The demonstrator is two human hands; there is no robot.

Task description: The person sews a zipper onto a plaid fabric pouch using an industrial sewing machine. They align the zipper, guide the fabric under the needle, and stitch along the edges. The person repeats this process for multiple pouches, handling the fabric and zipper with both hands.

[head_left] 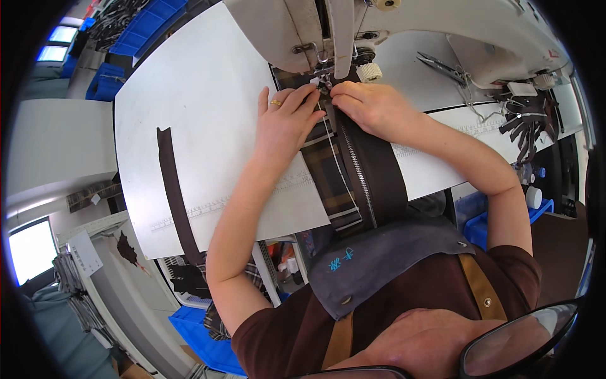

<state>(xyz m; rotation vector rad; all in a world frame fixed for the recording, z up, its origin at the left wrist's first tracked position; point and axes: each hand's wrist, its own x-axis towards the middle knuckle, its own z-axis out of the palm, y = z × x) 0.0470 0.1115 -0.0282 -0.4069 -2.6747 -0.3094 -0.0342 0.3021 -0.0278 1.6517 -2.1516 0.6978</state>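
Dark brown fabric [384, 174] with a metal-toothed zipper [358, 167] lies along a plaid fabric panel [320, 167], running from the sewing machine's presser foot [324, 83] toward my body. My left hand [282, 123], a ring on one finger, rests on the work left of the foot. Its fingers are stretched out and its thumb is apart. On the other side, my right hand [375, 108] has its fingers curled and pressed together on the brown fabric just beside the foot. The needle point and fabric edge there are partly hidden by the fingers.
The sewing machine [271, 28] overhangs the white table [208, 82]. A loose dark strip [172, 183] crosses the table's left part and its front edge. Pliers [442, 67] and a bundle of dark zipper pieces [525, 120] lie at right. Blue bins [208, 341] stand below.
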